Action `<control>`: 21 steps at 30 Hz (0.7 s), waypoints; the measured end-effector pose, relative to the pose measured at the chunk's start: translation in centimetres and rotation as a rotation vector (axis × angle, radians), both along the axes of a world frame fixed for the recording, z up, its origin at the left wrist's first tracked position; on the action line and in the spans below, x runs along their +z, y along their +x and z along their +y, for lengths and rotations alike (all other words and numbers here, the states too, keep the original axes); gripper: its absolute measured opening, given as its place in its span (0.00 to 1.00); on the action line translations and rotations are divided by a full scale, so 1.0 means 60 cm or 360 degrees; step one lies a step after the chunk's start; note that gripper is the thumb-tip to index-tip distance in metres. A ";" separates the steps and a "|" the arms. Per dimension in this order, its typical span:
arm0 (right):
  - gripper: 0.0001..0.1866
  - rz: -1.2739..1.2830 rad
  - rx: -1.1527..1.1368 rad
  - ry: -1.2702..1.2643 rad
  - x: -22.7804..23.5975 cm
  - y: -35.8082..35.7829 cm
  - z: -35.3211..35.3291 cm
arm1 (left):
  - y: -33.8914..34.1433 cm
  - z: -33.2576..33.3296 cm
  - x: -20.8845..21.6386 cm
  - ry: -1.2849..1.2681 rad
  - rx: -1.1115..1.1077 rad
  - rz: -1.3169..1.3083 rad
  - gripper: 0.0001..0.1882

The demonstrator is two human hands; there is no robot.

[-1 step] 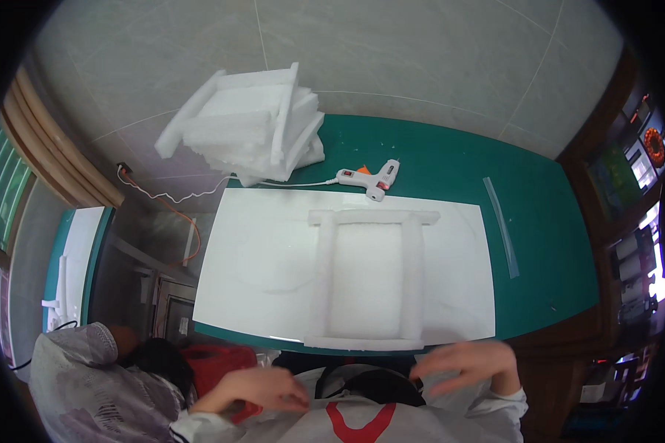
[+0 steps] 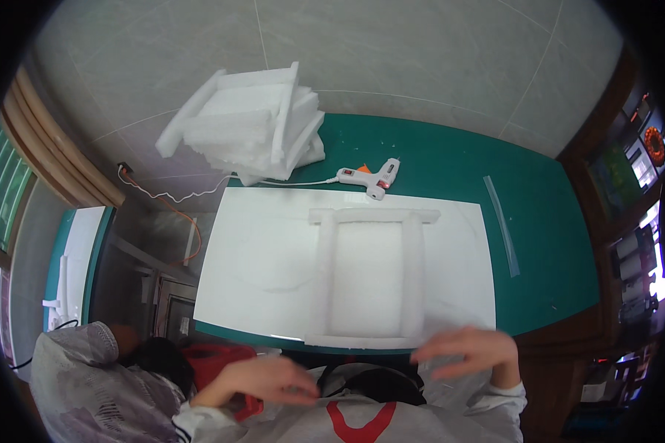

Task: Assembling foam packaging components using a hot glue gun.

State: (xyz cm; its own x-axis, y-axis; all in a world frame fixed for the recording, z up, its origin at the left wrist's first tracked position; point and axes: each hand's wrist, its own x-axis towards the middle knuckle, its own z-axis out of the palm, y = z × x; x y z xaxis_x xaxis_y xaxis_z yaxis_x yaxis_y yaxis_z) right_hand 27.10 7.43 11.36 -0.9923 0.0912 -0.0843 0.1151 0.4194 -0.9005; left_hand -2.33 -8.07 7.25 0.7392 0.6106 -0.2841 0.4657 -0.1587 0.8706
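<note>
A white foam panel (image 2: 368,284) lies flat on the white board (image 2: 258,258), with foam strips along its four sides. The far strip (image 2: 369,215) sticks out past both side strips. Just off the table's near edge, my right hand (image 2: 471,351) hovers by the panel's near right corner, fingers apart and slightly blurred, holding nothing. Lower and to the left, my left hand (image 2: 273,379) hangs in front of my body, its fingers loosely stretched out and holding nothing. Beyond the panel a white glue gun (image 2: 373,179) with an orange trigger rests on the green tabletop (image 2: 436,159).
Stacked white foam pieces (image 2: 247,122) stand at the back left. The glue gun's white cord (image 2: 177,198) runs left to a wall socket. A clear glue stick (image 2: 502,227) lies at right. Another person (image 2: 103,376) sits at lower left, near a red stool (image 2: 218,362).
Both hands have shifted slightly: the right one up toward the table's edge, the left one a little to the right. The foam panel and the glue gun stay in place.
</note>
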 end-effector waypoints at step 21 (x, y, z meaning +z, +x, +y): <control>0.05 0.0415 -0.1921 -0.0485 -0.187 -0.088 0.207 | -0.058 0.216 -0.097 0.0394 0.2438 -0.1152 0.22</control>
State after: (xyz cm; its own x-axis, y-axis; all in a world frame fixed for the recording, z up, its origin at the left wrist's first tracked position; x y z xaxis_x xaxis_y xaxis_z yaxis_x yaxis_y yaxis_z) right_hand 21.82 19.86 0.13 -0.2831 0.9561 -0.0762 0.0834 -0.0546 -0.9950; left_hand -5.79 4.88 1.41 -0.5931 0.8048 0.0229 -0.1389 -0.1304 0.9817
